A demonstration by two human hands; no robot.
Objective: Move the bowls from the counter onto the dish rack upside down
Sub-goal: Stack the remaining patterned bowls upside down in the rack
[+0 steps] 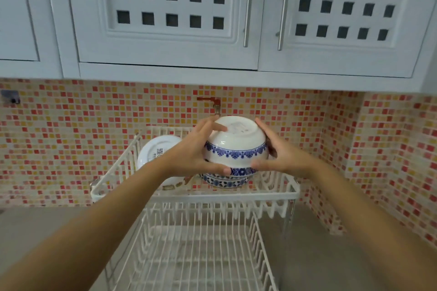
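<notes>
A white bowl with a blue floral band (236,144) is upside down, its foot ring facing up, on top of other inverted blue-patterned bowls (224,181) on the upper tier of the white wire dish rack (196,196). My left hand (196,151) grips its left side, fingers on the base and thumb under the rim. My right hand (276,151) holds its right side. How many bowls lie under it is partly hidden by my hands.
A white plate (156,151) stands on edge in the rack's left slots. The rack's lower tier (194,250) lies in front, on a grey counter (35,231). A tap (212,103) sticks out of the mosaic-tiled wall; white cabinets hang overhead.
</notes>
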